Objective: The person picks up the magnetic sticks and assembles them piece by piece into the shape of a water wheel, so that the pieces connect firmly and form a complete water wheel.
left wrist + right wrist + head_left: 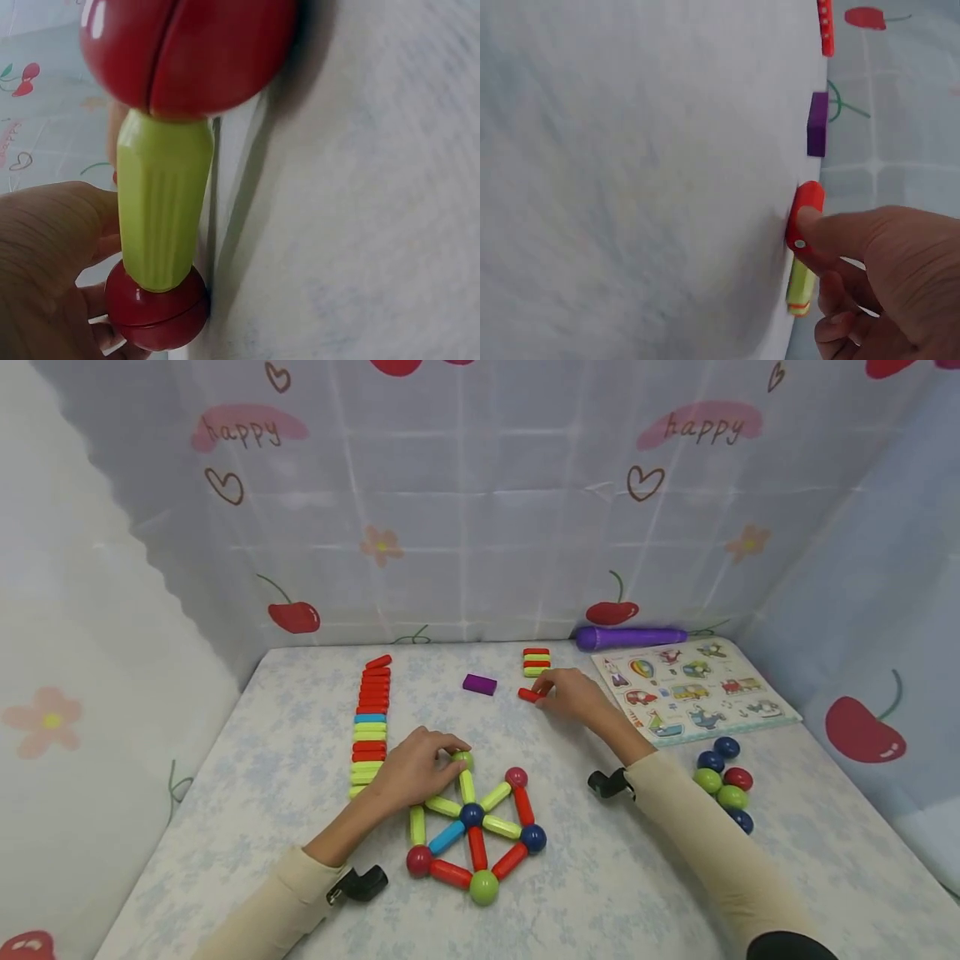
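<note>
My left hand [420,768] pinches a green ball [465,760] at the far corner of a flat figure of magnetic rods and balls. Rods run from a dark blue center ball [472,815] to balls around it, forming triangles. In the left wrist view, a yellow-green rod [163,202] joins two red balls, and the left hand's fingers are beside the smaller-looking red ball [159,307]. My right hand [572,695] holds a red rod [528,695] between thumb and finger, near a short stack of red and yellow-green rods [536,653]. The right wrist view shows the thumb on this red rod [807,196].
A long row of colored rods [371,706] lies on the left. Toward the back are a purple block [479,684] and a purple stick [630,637]. A picture sheet [693,689] lies back right, with several loose balls [723,781] in front of it.
</note>
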The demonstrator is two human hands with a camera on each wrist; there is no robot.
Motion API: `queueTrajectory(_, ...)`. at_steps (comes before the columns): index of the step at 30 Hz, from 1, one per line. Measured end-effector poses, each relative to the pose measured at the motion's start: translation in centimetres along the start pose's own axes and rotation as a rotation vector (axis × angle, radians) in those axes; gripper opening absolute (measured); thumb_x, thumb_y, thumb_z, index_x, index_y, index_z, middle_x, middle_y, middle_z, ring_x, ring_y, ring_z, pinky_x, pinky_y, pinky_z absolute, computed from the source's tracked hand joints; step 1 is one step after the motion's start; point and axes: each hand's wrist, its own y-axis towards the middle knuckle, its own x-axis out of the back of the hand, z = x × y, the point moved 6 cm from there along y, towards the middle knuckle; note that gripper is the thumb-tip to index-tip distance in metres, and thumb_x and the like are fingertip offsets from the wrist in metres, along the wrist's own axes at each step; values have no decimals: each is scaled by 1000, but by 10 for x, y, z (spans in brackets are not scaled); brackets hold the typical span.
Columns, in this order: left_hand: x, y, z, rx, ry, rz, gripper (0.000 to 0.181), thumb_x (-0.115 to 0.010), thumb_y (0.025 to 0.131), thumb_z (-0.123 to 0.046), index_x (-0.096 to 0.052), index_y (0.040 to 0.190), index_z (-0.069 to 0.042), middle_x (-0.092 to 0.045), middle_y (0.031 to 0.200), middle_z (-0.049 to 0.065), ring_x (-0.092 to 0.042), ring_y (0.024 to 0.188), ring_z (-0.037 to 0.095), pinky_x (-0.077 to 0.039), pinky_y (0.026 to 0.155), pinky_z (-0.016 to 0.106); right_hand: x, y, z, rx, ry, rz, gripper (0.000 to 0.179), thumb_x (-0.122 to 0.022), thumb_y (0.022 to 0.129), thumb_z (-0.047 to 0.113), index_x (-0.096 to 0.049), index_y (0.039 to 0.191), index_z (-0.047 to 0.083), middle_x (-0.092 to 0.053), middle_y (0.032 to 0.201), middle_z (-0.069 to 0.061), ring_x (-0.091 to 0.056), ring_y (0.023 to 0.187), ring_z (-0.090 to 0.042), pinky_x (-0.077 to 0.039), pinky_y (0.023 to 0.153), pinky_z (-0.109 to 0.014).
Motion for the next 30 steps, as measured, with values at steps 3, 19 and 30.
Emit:
queueTrajectory(3,2,0,0,13,1,-15,23,-80,99,-26,-82,122,-21,-78,108,-3,-60,93,16,-53,77,34,-4,-8,16,67,-1,38,23,-80,98,14,-79,121,9,-78,112,-6,-68,99,-24,-56,90,-44)
queueTrajectory(19,4,4,7,22,-55,39,23,-79,101,-26,-81,122,-20,-78,112,-4,-66,102,17,-56,87,38,-30,-64,97,336,125,193,13,-82,93,18,-83,106,19,-72,85,14,-55,66,-8,-45,59,-24)
queueTrajectory(30,0,3,1,-143,-97,62,20,-78,101,-21,-83,119,-15,-79,113,-5,-64,105,18,-54,94,42,-37,-76,97,349,148,155,18,-82,97,23,-83,114,17,-77,101,11,-55,68,-7,-47,61,-24)
